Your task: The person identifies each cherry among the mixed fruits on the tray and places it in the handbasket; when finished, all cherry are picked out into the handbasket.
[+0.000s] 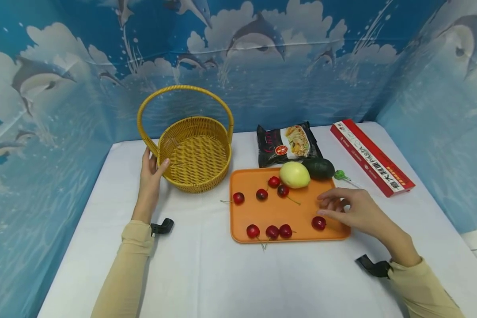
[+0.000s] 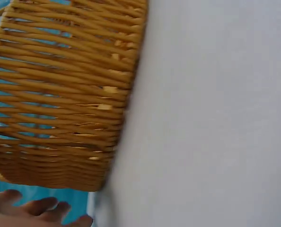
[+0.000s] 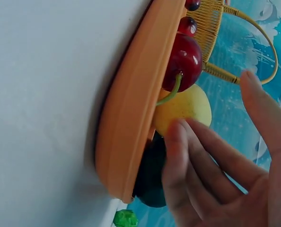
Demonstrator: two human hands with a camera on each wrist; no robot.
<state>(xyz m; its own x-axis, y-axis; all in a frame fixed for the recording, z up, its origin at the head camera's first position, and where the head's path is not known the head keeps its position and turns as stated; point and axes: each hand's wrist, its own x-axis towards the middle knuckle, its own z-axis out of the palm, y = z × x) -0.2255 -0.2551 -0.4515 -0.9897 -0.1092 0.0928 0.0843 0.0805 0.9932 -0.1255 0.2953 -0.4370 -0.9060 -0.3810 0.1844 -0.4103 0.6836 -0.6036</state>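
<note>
My left hand (image 1: 149, 181) is at the left side of a yellow wicker basket (image 1: 198, 183), beside the foot of its tall handle, with thumb and fingers spread. In the left wrist view, the fingers (image 2: 46, 208) lie loosely by the woven wall. My right hand (image 1: 355, 207) hovers over the right end of an orange tray (image 1: 246, 216), fingers loosely bent, holding nothing. Just below its thumb and fingertips lies a dark red cherry (image 1: 319, 223), large in the right wrist view with its green stem. Several more cherries (image 1: 253, 230) are scattered over the tray.
At the tray's back right corner are a pale yellow fruit (image 1: 294, 175) and a dark green oval one (image 1: 319, 168). Behind stands a black food packet (image 1: 288, 143). A green-topped lollipop (image 1: 341, 175) and a red pasta box (image 1: 371, 157) lie to the right. A dolphin-print curtain (image 1: 254, 79) borders the table.
</note>
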